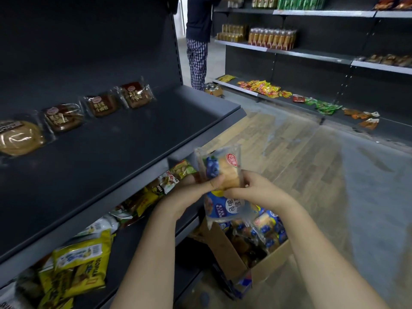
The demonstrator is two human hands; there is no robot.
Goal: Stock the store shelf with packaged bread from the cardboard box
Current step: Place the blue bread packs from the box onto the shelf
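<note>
Both hands meet over the open cardboard box (270, 262) and hold a clear blueberry bread packet (219, 167) upright between them. The left hand (196, 188) grips it from the side, thumb laid across the front and the other fingers curled behind. The right hand (252, 190) has its fingers curled narrow, pinching the packet's lower edge just beside the left thumb. Directly under the fingers of both hands hangs a second blue packet (225, 207) with white characters; which hand carries it cannot be told. Below that, well under the fingers, more blue bread packets (266, 224) lie in the box, which stands on the wooden floor.

Left of the left hand's fingers runs the dark shelf (124, 157). Far beyond the fingertips, along its back, lie 3 brown bread packets (102, 105) in a row and 1 round bread (21, 137) at the left end. Under the left forearm, the lower shelf holds yellow snack packets (82, 264). Far ahead of the fingers, a person in checked trousers (197, 61) stands at the aisle's end.
</note>
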